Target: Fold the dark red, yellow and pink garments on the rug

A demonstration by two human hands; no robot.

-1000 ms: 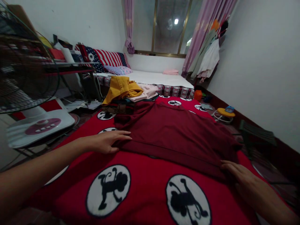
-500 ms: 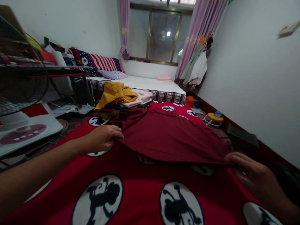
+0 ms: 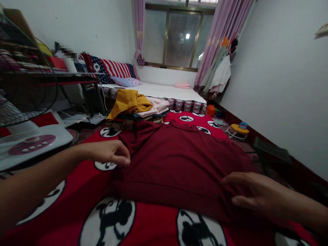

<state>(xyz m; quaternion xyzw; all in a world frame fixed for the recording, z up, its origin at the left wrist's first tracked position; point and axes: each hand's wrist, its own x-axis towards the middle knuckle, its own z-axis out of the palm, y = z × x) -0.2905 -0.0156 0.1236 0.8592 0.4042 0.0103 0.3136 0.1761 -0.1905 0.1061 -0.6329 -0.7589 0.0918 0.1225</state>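
Shirt (image 3: 176, 167): spread out, unfolded | left hand (image 3: 111, 152): loosely curled, empty | right hand (image 3: 252, 191): parted, empty | clothes (image 3: 126, 102): piled beyond

The right hand (image 3: 252, 191) hides part of the maroon top (image 3: 176, 164); the left edge crops the fan (image 3: 25, 119).

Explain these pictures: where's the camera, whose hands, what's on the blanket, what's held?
No machine here: these are a person's bare hands. One camera, worn on that person's head, looks forward and down, so the arms enter from the sides. A dark red shirt lies spread on the red blanket, with a pile of clothes beyond it to the left. The left hand is at the shirt's left side, the right hand over its right. Neither seems to grip it; light touch is hard to tell.
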